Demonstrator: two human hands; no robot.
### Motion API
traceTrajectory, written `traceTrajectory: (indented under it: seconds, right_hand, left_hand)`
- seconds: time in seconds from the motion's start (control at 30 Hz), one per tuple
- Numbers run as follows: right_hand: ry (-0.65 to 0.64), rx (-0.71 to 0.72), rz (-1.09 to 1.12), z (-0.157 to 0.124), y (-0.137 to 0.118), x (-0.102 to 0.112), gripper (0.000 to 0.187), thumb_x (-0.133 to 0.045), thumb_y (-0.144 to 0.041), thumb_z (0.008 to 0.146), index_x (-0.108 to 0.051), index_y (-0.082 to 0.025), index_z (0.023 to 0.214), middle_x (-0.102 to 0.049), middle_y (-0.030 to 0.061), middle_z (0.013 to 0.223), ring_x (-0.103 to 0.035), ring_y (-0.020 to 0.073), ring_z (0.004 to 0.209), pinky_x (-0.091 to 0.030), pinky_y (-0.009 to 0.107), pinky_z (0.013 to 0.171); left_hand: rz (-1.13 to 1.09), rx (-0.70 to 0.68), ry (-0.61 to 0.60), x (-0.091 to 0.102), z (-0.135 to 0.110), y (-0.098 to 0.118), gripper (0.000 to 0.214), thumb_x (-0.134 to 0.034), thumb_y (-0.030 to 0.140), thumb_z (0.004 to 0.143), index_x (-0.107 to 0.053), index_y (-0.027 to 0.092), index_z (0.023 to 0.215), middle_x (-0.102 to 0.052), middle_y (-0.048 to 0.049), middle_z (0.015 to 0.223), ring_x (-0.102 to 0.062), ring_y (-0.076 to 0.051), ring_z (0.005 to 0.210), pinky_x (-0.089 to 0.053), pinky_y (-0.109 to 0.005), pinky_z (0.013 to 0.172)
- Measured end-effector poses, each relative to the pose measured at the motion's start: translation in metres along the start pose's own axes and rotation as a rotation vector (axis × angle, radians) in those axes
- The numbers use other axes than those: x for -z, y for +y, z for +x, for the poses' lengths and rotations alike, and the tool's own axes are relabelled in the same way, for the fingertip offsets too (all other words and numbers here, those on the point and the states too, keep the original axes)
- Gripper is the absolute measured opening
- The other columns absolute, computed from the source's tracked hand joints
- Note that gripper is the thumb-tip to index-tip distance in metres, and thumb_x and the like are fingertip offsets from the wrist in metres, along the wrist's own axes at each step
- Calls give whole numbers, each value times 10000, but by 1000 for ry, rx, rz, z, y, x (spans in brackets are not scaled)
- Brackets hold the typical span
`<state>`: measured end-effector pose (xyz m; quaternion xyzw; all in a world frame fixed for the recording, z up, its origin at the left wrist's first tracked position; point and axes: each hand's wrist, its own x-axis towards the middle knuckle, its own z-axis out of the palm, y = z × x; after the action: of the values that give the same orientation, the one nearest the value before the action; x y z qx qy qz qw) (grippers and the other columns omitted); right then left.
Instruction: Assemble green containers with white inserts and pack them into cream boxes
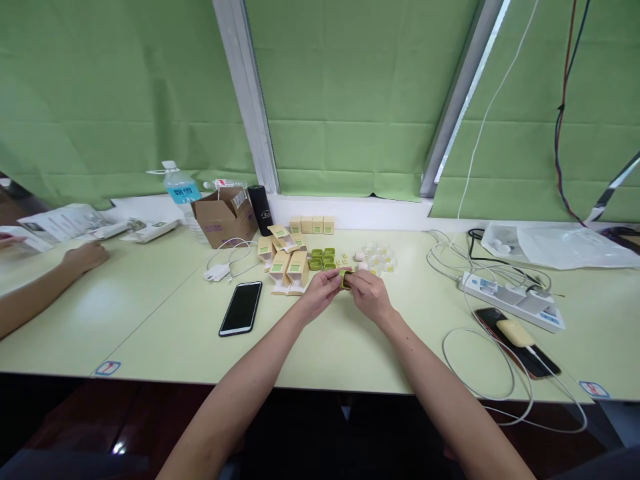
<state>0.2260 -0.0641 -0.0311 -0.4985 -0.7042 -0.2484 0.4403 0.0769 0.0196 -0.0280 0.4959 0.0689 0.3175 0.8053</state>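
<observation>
Between my two hands is a small olive-green square cup (343, 280), its inside dark. My left hand (321, 294) is closed on its left side, and the fingers of my right hand (371, 294) pinch it from the right. Just beyond my hands stand several similar green cups (322, 259) in a cluster. Tiny yellowish pieces (342, 260) lie to their right, beside clear plastic domed pieces (380, 257) and a pale pink piece (359, 256). Small beige cardboard boxes (291, 265) with green squares on them stand left of the cups.
A black phone (241, 309) and white charger (217, 272) lie left. Behind are a cardboard box (225, 219), black flask (261, 209) and row of small boxes (313, 225). Right are a power strip (511, 300) and another phone (520, 343). Another person's hand (85, 258) rests far left.
</observation>
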Motion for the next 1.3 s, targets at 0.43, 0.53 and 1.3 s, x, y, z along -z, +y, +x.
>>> traceTrajectory:
  seconds: [0.43,0.53,1.3]
  right_hand:
    - [133,18,110,6,-8,9,248,-567,-145,951,-666,-232,1161,-705,109,1038,-691,217,952,-595,334,712]
    - [136,21,76,4,-9,7,271,-598,-166,947,-667,-235,1200,-685,104,1004,-674,201,876,-569,311,652]
    - [106,-37,176,0,-5,0,277,-595,-177,961,-724,-258,1193,-588,61,893,-582,159,744,-495,267,565]
  left_hand:
    - [-121,-104,78,-1,1,10,452,-872,343,763,-749,137,1145,-755,-100,1061,-693,-161,954,-525,-283,919]
    - [-126,-105,82,-2,0,11,462,-879,339,754,-741,145,1150,-756,-97,1060,-699,-167,955,-527,-299,933]
    - [-120,-71,76,-5,-2,7,491,-948,351,637,-758,150,1044,-748,-62,1006,-684,-141,938,-518,-261,900]
